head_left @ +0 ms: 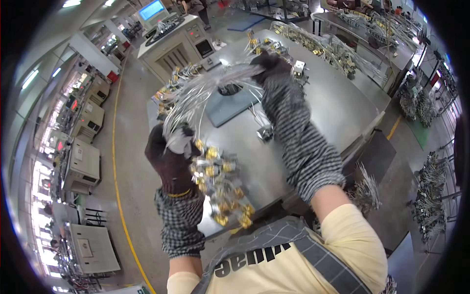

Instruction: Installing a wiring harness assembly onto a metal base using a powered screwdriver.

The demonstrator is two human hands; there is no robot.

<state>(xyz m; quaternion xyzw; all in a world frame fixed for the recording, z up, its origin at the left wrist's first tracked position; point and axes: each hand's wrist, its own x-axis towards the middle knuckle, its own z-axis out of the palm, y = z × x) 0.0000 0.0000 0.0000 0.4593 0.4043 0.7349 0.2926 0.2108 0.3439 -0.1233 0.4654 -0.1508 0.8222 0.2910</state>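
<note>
A thick bundle of pale, shiny wires (193,100) arches above the metal table from one of my hands to the other. My left hand (169,154), in a dark glove, closes round its near end. Yellow and metallic connectors (215,169) hang in a cluster beside that hand, over the table's near left edge. Farther off and to the right, my right hand (269,66), also dark-gloved, grips the bundle's far part; its fingertips are blurred. Below the arch lies a blue-grey flat plate (225,110) with a dark round thing on it. A single metallic connector (265,132) with wires rests near my right forearm.
More wire bundles with connectors line the metal table's (333,98) far and left edges. A cream machine cabinet (174,46) with a lit screen (151,10) stands behind. At the right, wire bunches hang from racks (431,191). A yellow floor line (115,161) runs along the left.
</note>
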